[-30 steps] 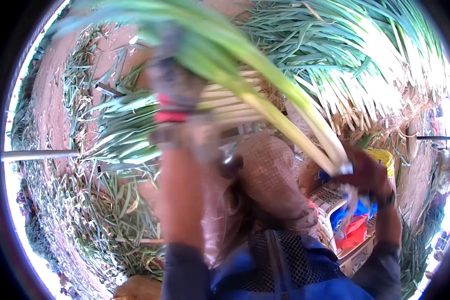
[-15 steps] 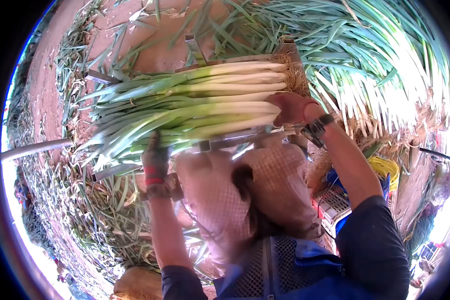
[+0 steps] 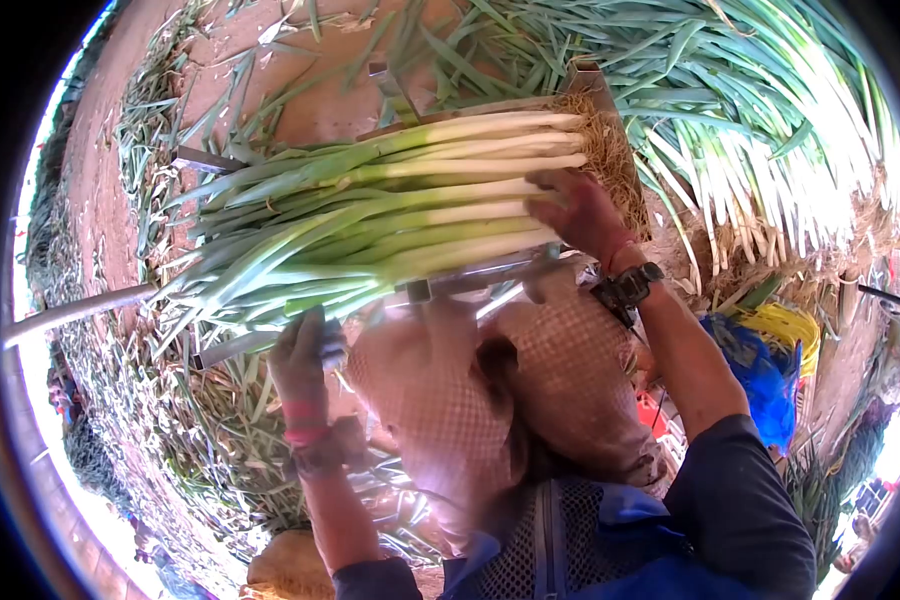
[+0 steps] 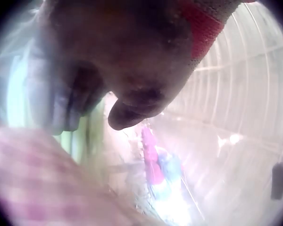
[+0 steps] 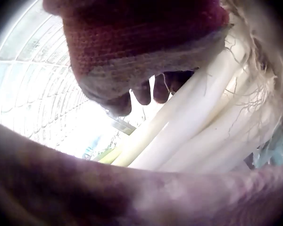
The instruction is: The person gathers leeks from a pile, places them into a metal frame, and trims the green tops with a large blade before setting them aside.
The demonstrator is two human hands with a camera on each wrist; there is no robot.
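Note:
A thick row of long green onions [image 3: 420, 215] lies across a low metal rack [image 3: 238, 347], leaves to the left and rooted white ends to the right. My gloved right hand [image 3: 582, 215] rests at the white stems near the roots, its fingers loosely extended. In the right wrist view, those fingers [image 5: 141, 92] hang beside the pale stems [image 5: 179, 125] without curling round them. At the near edge of the leaves is my gloved left hand [image 3: 300, 360], fingers pointing forward. The left wrist view has these fingers [image 4: 61, 101] fairly straight in front of the greenery.
A large heap of green onions [image 3: 730, 185] with roots lies at the right. Cut leaves [image 3: 200, 440] litter the ground on the left. Beside the right knee are a blue bag [image 3: 760, 375] and yellow cord [image 3: 795, 335]. My knees [image 3: 420, 370] sit close against the rack.
Earlier both hands swung a few green onions through the air. These came down onto the near side of the row on the rack, and both hands then loosened from them; the left drew slightly back.

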